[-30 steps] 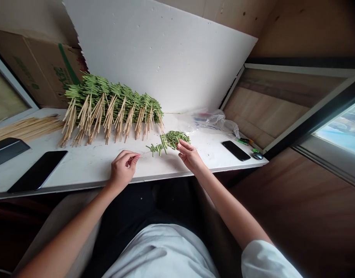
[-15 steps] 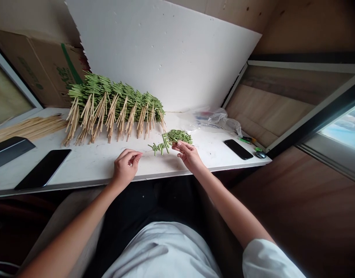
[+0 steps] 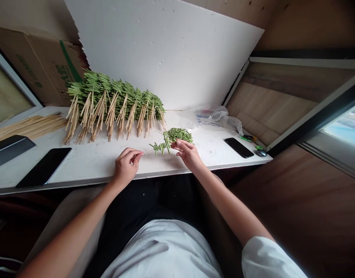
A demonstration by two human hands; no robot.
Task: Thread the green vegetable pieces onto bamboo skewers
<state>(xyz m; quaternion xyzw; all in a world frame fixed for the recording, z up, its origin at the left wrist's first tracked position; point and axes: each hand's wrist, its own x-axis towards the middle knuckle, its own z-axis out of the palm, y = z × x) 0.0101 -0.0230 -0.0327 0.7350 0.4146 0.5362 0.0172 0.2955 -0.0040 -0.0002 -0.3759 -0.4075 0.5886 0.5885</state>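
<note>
My left hand [image 3: 126, 165] is closed in a pinch on the thin end of a bamboo skewer, held low over the table's front part. Several short cut pieces of green bean [image 3: 160, 147] are threaded along the skewer, crosswise to it. At the skewer's other end, my right hand [image 3: 187, 153] pinches a green bean piece, though the fingers partly hide it. Just behind the right hand lies a small heap of loose cut green beans [image 3: 179, 134].
A stack of filled skewers [image 3: 116, 98] stands at the back left, sticks facing me. Bare bamboo sticks [image 3: 29, 126] and a black phone [image 3: 44, 166] lie left. Another phone [image 3: 238, 148] and a clear plastic bag [image 3: 220, 116] are right. A white board [image 3: 165, 50] stands behind.
Both hands stay almost in place, with only a slight shift of the right fingers at the skewer's end. The view has tilted slightly.
</note>
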